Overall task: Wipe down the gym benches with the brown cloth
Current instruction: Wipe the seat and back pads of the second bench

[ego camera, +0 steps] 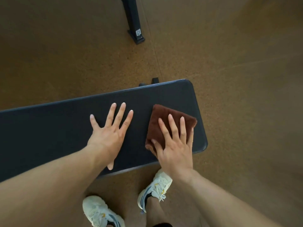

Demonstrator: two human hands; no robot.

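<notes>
A black padded gym bench (54, 128) runs from the left edge to a rounded end at the right. A folded brown cloth (161, 119) lies flat on the pad near that right end. My right hand (175, 145) presses down on the cloth with straight, spread fingers. My left hand (109, 133) rests flat on the bare pad just left of the cloth, fingers spread wide.
Brown speckled rubber floor (246, 79) surrounds the bench. A black metal equipment foot (133, 20) stands on the floor beyond the bench. My two white sneakers (155, 189) stand on the floor at the bench's near edge.
</notes>
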